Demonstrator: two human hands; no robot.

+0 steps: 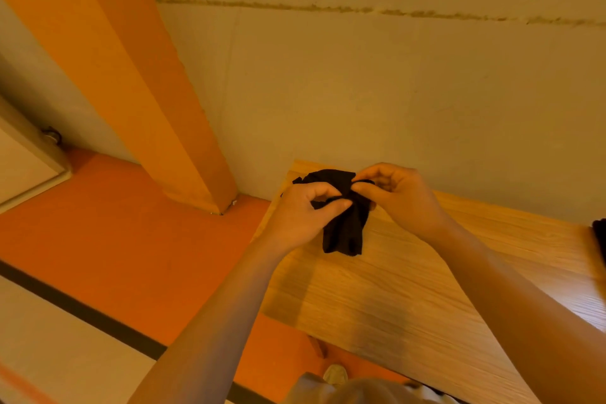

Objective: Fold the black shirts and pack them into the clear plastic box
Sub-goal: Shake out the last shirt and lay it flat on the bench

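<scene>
Two bare hands meet over the far left corner of a wooden table, working a small black shirt between them. The left hand (303, 213) pinches a fold of the black shirt (344, 223) between thumb and forefinger, its other fingers curled beneath. The right hand (390, 193) pinches the same bunched cloth from the other side, fingertips almost touching those of the left. The garment is crumpled at the top where the two hands grip it, and the rest hangs down in a narrow drape whose lower edge appears to reach the tabletop; whether it rests there cannot be told. Both forearms stretch in from the lower edge of the view.

The table (410, 298), light wood with a clear grain, runs from the corner toward the lower right. At its far right edge a sliver of another dark cloth (600, 239) shows, mostly cut off by the frame. Behind the table rises a pale wall (360, 91) with a rough horizontal seam. To the left an orange pillar (131, 75) slants down to an orange floor (131, 239), which is crossed by a dark stripe (82, 305).
</scene>
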